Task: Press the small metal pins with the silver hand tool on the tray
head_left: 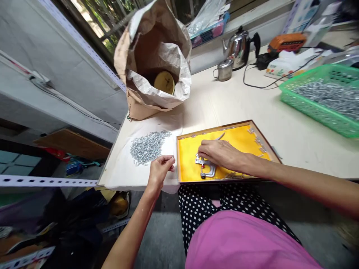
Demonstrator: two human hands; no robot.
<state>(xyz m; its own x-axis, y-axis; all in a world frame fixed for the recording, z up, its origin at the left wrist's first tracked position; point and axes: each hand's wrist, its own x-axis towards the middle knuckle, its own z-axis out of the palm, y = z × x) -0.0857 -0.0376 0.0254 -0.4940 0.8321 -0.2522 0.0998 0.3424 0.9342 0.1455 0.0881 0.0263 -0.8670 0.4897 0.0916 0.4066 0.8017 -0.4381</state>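
My left hand is closed in a pinch just off the left edge of a shallow tray lined in yellow. What its fingertips hold is too small to make out. Beside it, a heap of small silvery metal pins lies on a white sheet. Inside the tray, my right hand curls its fingers over a C-shaped metal hand tool with a curved handle, partly hidden under the palm. Several small metal pieces lie along the tray's right side.
A big open paper sack with a round yellowish object inside stands at the back left. Farther right are a metal mug, a kettle, a black cable and a green basket full of metal pieces.
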